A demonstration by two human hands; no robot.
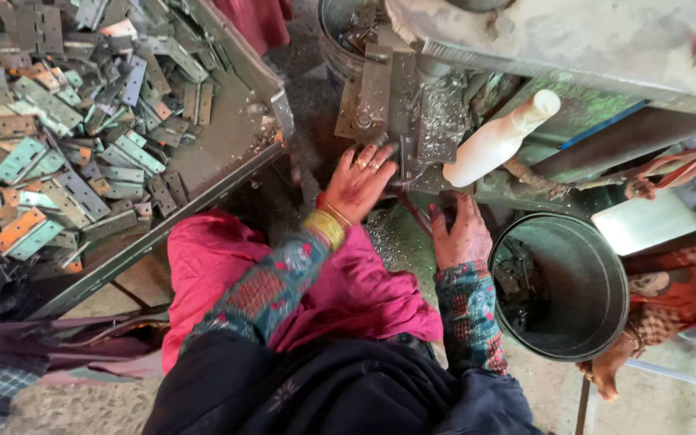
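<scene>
Below a grimy drilling machine (525, 40) with a cream handle (499, 138), the left hand (360, 184) rests with fingers spread loosely on the machine's metal bed, touching a small flat metal piece (407, 157) at the fixture, while the right hand (461, 234) lies lower with its fingers curled — whether they grip anything, I cannot tell. To the left, a tray (227, 137) holds a large heap of flat metal hinges (58, 121), seemingly unworked; to the right, a dark round bucket (565, 286) holds only a few pieces — so most of the work appears left to do.
</scene>
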